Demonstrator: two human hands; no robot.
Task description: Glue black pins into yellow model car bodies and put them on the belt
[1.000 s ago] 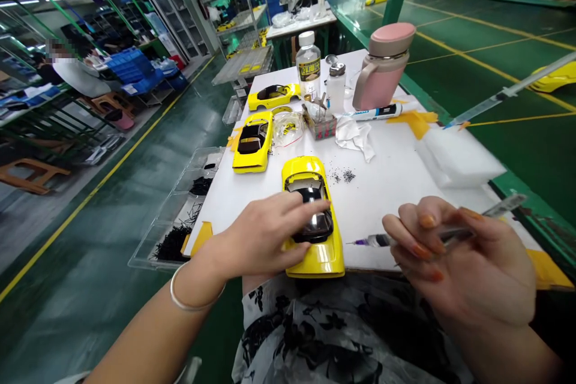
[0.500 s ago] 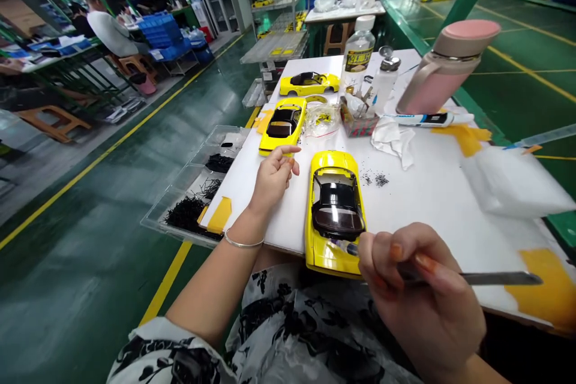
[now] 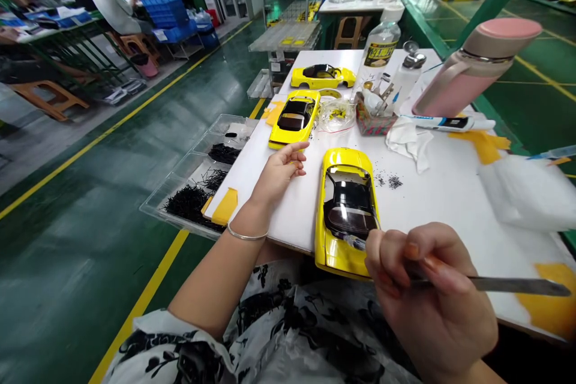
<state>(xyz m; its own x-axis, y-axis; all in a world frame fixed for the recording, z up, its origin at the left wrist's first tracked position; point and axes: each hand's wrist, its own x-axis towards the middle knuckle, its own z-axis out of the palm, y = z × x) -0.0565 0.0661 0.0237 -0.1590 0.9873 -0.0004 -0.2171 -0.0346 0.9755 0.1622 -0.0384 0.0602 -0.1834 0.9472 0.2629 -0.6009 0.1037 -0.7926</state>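
A yellow model car [image 3: 346, 210] with a dark glossy roof lies lengthwise on the white table [image 3: 441, 192] in front of me. My right hand [image 3: 427, 294] is closed around a syringe [image 3: 513, 285], its tip touching the car's rear window edge. My left hand [image 3: 281, 169] rests on the table left of the car, fingers loosely curled, thumb and fingertips close together; whether they pinch something small I cannot make out. It lies just below a second yellow car [image 3: 294, 117].
A third yellow car [image 3: 323, 76] sits farther back. Bottles [image 3: 380, 51], a pink flask [image 3: 472, 69], a cloth [image 3: 407, 141], a glue tube [image 3: 445, 124] and small dark specks [image 3: 389, 180] lie behind. A clear tray [image 3: 198, 192] of black parts hangs at the table's left. Another person [image 3: 112, 3] sits far left.
My left hand left the car's roof and moved left onto the table. My right hand brought the syringe tip to the car's rear window. The view shifted left.
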